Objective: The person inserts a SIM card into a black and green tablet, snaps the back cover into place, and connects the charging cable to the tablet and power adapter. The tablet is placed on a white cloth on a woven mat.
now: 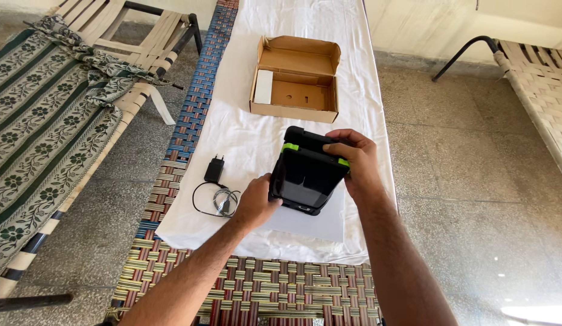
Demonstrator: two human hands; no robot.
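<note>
both hands gripping a black device over the cot

a woven cot (172,181) is running up the middle of the view, its striped webbing showing at the near end and along the left edge. a white sheet (251,139) is lying over most of it. to the left a second cot (142,42) is standing on the speckled floor (474,169), carrying a green patterned mat (39,127) that is hanging over its side. the corner of a third cot (534,72) is showing at the far right.

an open cardboard box (296,78) is sitting on the sheet at the far end, its lid standing up behind it and a white block (263,86) resting in its left compartment. a flat white pad (311,220) is lying on the sheet near the edge closest to the camera.

a black device (305,175) with green trim at its upper corners is being held tilted just above that pad, between box and viewer. the left hand (255,202) is closing on its lower left corner, and the right hand (352,166) is clamping over its upper right edge, fingers curling across the top. the two hands are sitting apart, one at each end of the device.

a black charger (214,170) is lying on the sheet just left of the left hand, with its coiled cable (217,200) looping beside it, both clear of the hands.
</note>
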